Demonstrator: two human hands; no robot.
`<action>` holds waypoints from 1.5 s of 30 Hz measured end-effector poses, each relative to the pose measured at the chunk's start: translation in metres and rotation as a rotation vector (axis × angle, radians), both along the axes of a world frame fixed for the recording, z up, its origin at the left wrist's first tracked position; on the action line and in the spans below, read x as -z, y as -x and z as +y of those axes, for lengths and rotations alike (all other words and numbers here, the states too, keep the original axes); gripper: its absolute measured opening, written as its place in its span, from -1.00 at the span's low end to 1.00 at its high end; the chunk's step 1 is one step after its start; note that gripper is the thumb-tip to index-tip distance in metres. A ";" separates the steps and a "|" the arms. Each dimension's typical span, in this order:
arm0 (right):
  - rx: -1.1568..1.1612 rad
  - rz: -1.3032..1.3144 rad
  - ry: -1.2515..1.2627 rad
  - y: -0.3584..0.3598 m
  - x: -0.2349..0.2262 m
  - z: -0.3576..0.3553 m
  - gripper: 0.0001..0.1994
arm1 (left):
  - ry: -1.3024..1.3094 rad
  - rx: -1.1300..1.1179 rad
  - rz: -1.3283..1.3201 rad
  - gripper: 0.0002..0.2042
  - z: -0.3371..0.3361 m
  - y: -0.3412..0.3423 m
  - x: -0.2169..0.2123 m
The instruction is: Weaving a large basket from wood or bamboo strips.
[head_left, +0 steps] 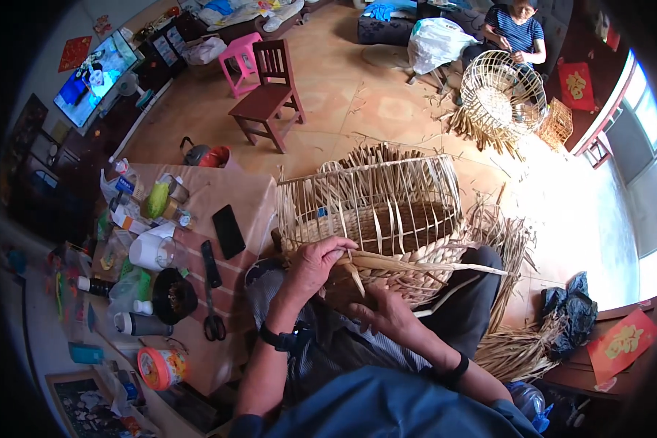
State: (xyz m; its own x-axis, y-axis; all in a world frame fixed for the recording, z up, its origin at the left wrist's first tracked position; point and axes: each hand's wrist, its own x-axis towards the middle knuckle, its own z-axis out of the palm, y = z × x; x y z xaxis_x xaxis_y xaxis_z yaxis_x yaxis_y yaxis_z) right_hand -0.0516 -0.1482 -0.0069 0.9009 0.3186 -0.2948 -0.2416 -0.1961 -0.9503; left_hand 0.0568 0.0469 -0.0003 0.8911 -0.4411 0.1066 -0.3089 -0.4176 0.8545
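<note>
A rectangular basket (410, 290) leans against my knees. Its lower wall is thickly braided from pale dried leaf strips, and its upper part is bare frame rods with some strips wound on. My left hand (318, 267) pinches a leaf strip (423, 266) at the basket's near left side; the strip's long tail runs right, across the braided wall. A short folded end hangs below those fingers. Just below and to the right, my right hand (390, 315) is held in front of the wall, thumb and fingers apart, with nothing visible in it.
Left of me, a table holds a black phone (228, 231), scissors (213, 321), bottles and cups. Loose leaf strips (515, 354) lie at my right. Ahead stands a wooden chair (270, 98). Far right, another person works on a round basket (500, 95).
</note>
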 end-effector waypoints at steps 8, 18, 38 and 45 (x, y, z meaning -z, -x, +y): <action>-0.037 -0.020 -0.111 0.001 -0.050 -0.001 -0.72 | -0.114 0.026 -0.091 -0.77 0.001 0.007 -0.007; 0.095 0.379 -0.639 -0.017 -0.094 -0.032 -0.69 | -0.011 -0.022 -0.310 -0.69 -0.007 0.030 0.008; 0.163 -0.689 0.419 -0.062 -0.038 -0.010 -0.75 | -0.060 -0.145 -0.122 -0.82 -0.013 0.023 0.005; 0.359 -0.703 0.209 -0.080 -0.016 0.006 -0.87 | -0.056 -0.219 -0.265 -0.63 -0.014 0.040 0.007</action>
